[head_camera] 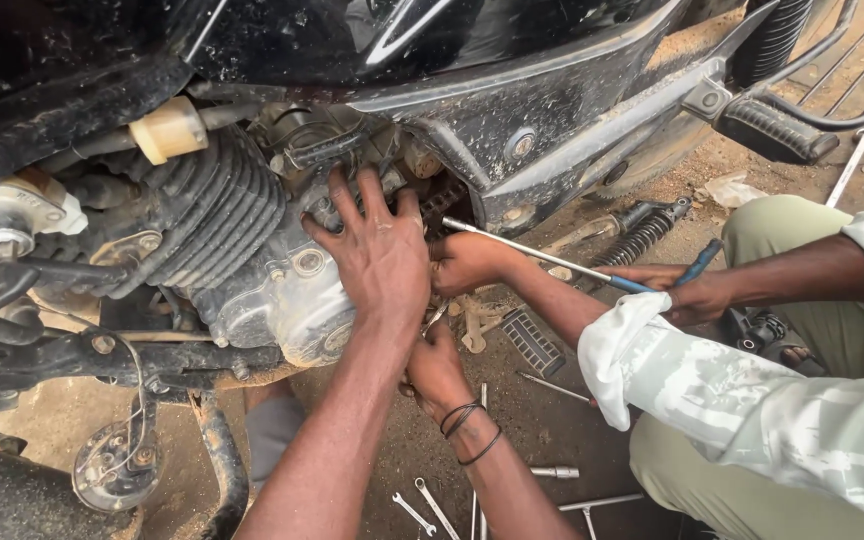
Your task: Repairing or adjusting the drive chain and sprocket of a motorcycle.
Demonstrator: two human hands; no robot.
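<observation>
Pressing flat with fingers spread apart, the left hand [377,255] lies on the side of a motorcycle engine [252,250], palm against the grey crankcase cover [302,300] just below the finned black cylinder [217,205]; it clamps nothing. Right hand [437,372], wrist ringed by dark bands [467,425], sits just under the engine's lower edge beside the left forearm, fingers curled together; whether it grips anything cannot be told, as the left arm hides its fingertips. Co-worker's hands, separate entry: one hand [467,262] at the engine's rear opening, touching the person's left hand, steadying the tip of a long metal rod tool [542,253]; the other hand [687,290] closed on that tool's blue handle [697,265], well apart from the engine. Co-worker wears a pale patterned sleeve [742,400] and olive trousers [782,225]. Surroundings: cream plastic cap [167,130] above the cylinder; black side panel [552,90] over the rear; ribbed footrest [772,130] toward the upper right; coil spring shock absorber [642,235] lying on the dirt floor [552,420]; several spanners [427,510] scattered on the floor near its lower edge.
</observation>
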